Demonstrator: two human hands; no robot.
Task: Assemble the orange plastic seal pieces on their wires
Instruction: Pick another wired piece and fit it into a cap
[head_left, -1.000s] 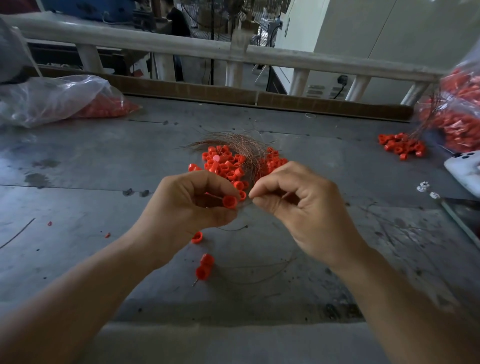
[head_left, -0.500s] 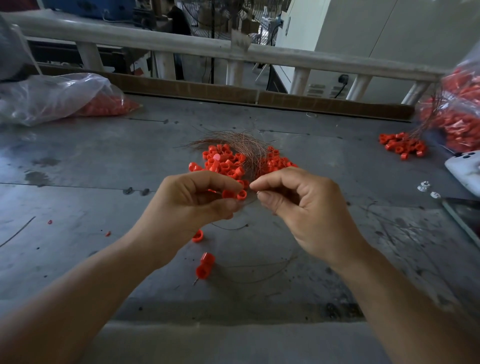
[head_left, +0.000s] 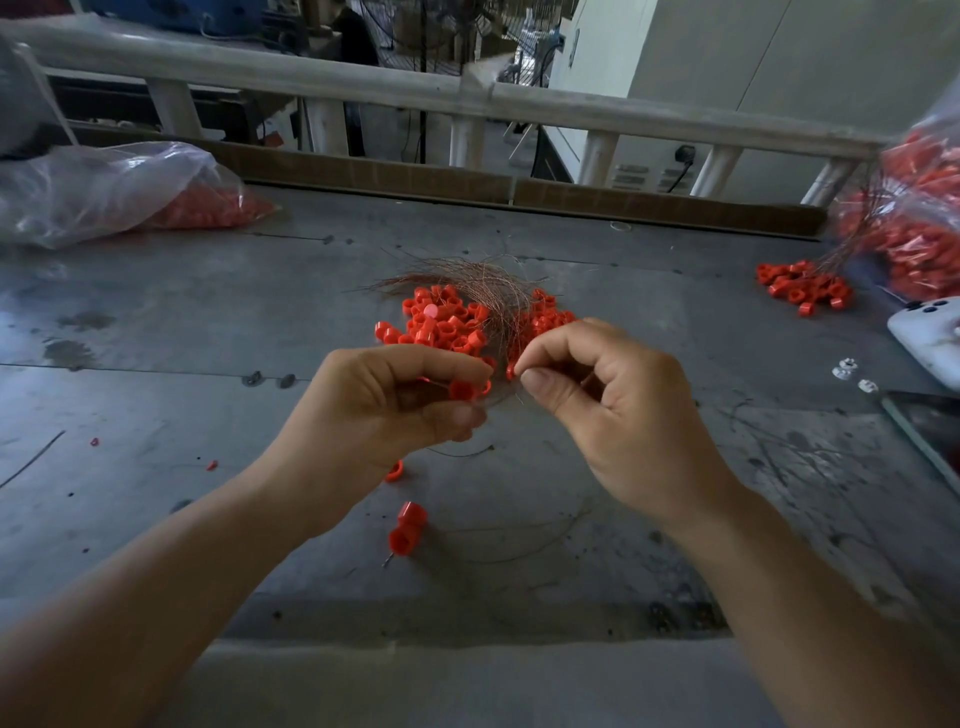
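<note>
My left hand (head_left: 384, 410) grips an orange seal piece (head_left: 464, 389) between thumb and forefinger, above the grey table (head_left: 156, 395). A hand's breadth to its right, my right hand (head_left: 618, 415) pinches a thin wire (head_left: 515, 387) at its fingertips, beside a small orange piece (head_left: 510, 370). Behind both hands lies a pile of loose orange pieces (head_left: 441, 325) with a bundle of copper wires (head_left: 478, 283) across it. Two joined orange pieces (head_left: 407, 527) and a single one (head_left: 395, 470) lie on the table below my left hand.
A clear bag of orange pieces (head_left: 119, 192) lies far left. Another bag (head_left: 914, 218) stands far right, with wired seals (head_left: 805, 286) spilled in front. A white device (head_left: 930, 332), small white parts (head_left: 852, 375) and a dark flat object (head_left: 930, 431) sit at the right edge. A railing (head_left: 467, 98) runs behind.
My two hands have drawn slightly apart; a small gap now shows between the orange piece in the left hand and the right fingertips. The view has shifted a little.
</note>
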